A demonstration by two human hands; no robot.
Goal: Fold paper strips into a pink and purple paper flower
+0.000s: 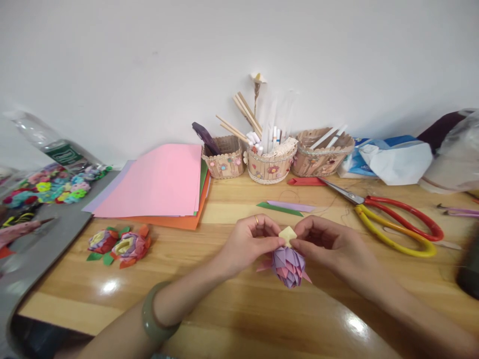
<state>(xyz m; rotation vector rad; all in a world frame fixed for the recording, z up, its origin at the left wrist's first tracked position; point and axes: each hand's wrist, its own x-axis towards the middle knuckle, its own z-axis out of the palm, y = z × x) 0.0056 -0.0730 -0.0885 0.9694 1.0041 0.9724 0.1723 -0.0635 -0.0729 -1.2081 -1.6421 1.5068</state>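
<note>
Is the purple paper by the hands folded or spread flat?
Folded: the purple paper forms pointed, overlapping petals in a compact cluster beneath the yellow paper, which the left hand and right hand hold.

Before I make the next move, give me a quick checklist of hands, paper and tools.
1. Left hand on the yellow paper: ok.
2. Right hand on its other side: ok.
3. Yellow paper fixed to the purple-and-pink flower: cannot tell.
4. That flower lifted off the table: cannot tell.
5. Scissors apart from both hands: ok.
6. Paper stack apart from both hands: ok.
</note>
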